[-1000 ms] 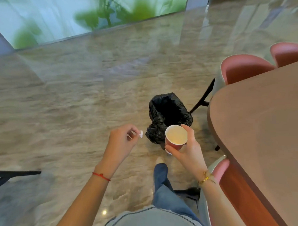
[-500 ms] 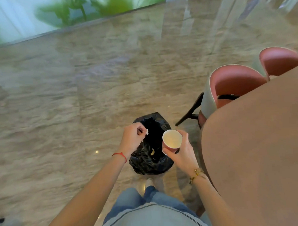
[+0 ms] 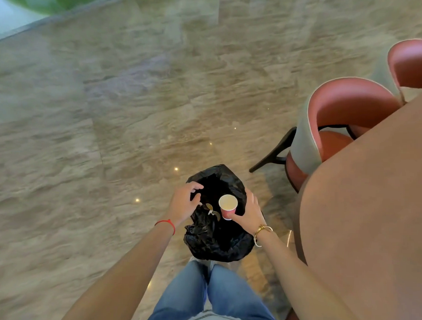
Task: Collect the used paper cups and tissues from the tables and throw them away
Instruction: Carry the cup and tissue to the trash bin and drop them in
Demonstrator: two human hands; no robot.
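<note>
A black bin bag (image 3: 216, 241) stands open on the floor just in front of my feet. My right hand (image 3: 250, 212) grips a pink paper cup (image 3: 228, 204) upright over the bag's mouth; its pale inside looks empty. Over the bag's left rim hovers my left hand (image 3: 182, 204), fingers loosely spread and holding nothing. A small white tissue scrap (image 3: 211, 212) lies inside the bag below that hand, beside some brownish rubbish.
A brown round-ended table (image 3: 370, 213) fills the right side, close to my right arm. Two pink chairs (image 3: 345, 109) (image 3: 414, 61) are tucked against it. Polished marble floor (image 3: 110, 132) stretches to the left and ahead.
I have stepped up to the bag, and both hands now hang over its mouth. My left hand has let go of the tissue scrap it was pinching. The cup stays in my right hand.
</note>
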